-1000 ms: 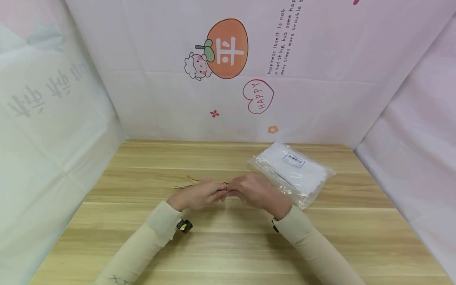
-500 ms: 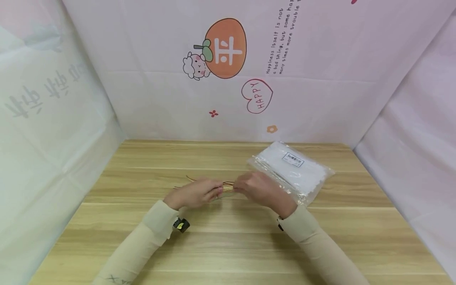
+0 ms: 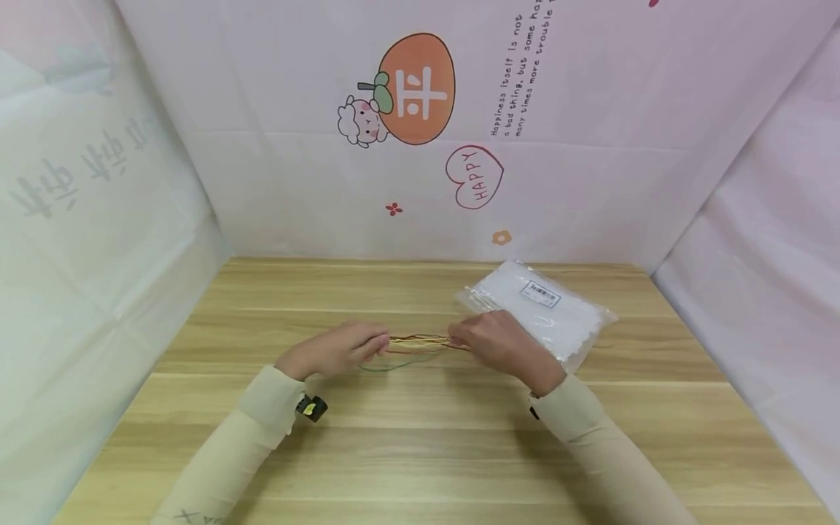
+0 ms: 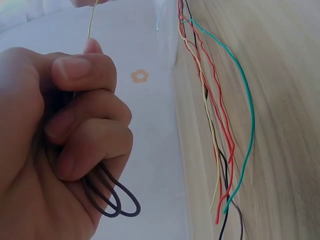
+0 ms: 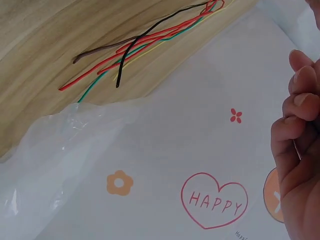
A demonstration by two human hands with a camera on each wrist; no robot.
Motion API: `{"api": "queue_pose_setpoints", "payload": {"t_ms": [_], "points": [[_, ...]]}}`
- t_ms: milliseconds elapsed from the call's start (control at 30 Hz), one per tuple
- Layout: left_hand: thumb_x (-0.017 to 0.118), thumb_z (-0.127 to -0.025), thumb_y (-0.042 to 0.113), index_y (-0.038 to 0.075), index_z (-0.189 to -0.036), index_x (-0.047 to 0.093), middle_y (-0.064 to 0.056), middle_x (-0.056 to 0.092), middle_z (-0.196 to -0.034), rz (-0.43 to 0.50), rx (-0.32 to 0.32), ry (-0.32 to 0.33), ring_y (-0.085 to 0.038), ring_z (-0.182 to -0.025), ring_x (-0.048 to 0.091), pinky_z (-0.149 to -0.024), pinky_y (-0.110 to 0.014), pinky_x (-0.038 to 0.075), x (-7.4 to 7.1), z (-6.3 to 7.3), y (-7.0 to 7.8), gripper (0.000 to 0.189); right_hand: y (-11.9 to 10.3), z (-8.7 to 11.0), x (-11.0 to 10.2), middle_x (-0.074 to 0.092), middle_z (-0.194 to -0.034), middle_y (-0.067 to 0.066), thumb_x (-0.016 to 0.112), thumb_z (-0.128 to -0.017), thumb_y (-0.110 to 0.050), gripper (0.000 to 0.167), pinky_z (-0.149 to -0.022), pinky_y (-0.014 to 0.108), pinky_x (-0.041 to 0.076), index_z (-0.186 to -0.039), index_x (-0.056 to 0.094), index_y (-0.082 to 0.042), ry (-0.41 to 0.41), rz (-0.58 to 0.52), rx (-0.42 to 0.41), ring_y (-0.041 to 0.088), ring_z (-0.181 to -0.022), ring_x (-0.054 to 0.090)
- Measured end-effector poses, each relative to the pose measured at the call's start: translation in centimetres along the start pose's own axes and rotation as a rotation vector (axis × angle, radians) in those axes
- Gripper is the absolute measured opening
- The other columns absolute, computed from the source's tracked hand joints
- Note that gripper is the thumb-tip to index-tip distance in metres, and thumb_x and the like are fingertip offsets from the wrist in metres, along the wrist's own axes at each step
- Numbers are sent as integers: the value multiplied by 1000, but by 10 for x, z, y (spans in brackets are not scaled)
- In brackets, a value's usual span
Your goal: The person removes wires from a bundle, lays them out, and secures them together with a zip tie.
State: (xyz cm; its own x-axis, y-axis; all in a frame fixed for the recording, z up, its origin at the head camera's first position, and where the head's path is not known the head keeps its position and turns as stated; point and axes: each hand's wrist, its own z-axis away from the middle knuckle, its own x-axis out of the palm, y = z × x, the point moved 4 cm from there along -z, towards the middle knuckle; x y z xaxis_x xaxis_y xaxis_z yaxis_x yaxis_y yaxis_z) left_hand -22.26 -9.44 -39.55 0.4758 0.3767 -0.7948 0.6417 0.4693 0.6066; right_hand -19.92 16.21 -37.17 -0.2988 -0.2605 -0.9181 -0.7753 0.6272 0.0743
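In the head view my left hand (image 3: 335, 346) and right hand (image 3: 502, 346) are spread apart above the table, with thin coloured wires (image 3: 420, 338) showing between them. The left wrist view has my left fingers curled round a yellow wire (image 4: 90, 25) and looped dark wires (image 4: 136, 209). That yellow wire runs taut up to the tips of my right hand, which pinch it. Below lies a loose bundle of red wires (image 4: 216, 62), black, yellow and one bowed green wire (image 4: 251, 105). In the right wrist view my right fingers (image 5: 302, 107) are curled; their grip is hidden there.
A clear plastic bag (image 3: 577, 321) of white contents with a barcode label (image 3: 541, 294) lies beside and behind my right hand. The wooden table (image 3: 420, 452) ends at a printed white cloth (image 3: 295, 197) at the back. More cloth hangs on both sides.
My hands began almost touching and have drawn apart, left hand leftward and right hand rightward. More of the wires now shows between them, the green one included. The bag has not moved.
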Motion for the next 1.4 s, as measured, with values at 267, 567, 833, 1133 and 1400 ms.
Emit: {"api": "queue_pose_setpoints", "payload": {"t_ms": [267,567,833,1133,1400], "points": [[41,-115,14,7,-91,58,7,47,-76,-10,-11,1,-4,-66,42,-69,-24,42,-7,14,-9,30,17,8,-5,55,-59,-10,79,-94,-11,27,-50,25,40,-73,63,-16,-38,9,64,4,-53,35],[43,-115,14,3,-91,63,0,56,-76,-21,-7,31,-2,-66,43,-69,-24,44,-13,33,-24,32,25,13,-4,52,-60,-11,80,-93,-15,23,-51,23,39,-76,66,-15,-34,-34,72,4,-54,37],[46,-112,6,6,-95,69,-9,73,-90,-179,-20,82,-14,-79,64,-76,-31,56,-17,39,-24,28,26,14,-7,70,-71,-8,77,-95,-9,16,-51,22,37,-82,70,-16,-82,-73,120,2,-54,40],[60,-78,-21,15,-71,60,9,53,-67,-497,-11,144,-3,-61,37,-56,-18,34,-16,33,-18,37,25,15,-1,56,-64,-7,85,-89,-16,28,-52,25,39,-72,63,-14,-59,-1,63,7,-56,39],[60,-81,-17,17,-65,55,11,39,-61,-466,84,186,0,-57,26,-55,-18,27,-18,35,-20,38,29,18,4,51,-60,-9,84,-90,-12,29,-51,25,37,-71,62,-16,-75,-5,55,6,-56,34]]}}
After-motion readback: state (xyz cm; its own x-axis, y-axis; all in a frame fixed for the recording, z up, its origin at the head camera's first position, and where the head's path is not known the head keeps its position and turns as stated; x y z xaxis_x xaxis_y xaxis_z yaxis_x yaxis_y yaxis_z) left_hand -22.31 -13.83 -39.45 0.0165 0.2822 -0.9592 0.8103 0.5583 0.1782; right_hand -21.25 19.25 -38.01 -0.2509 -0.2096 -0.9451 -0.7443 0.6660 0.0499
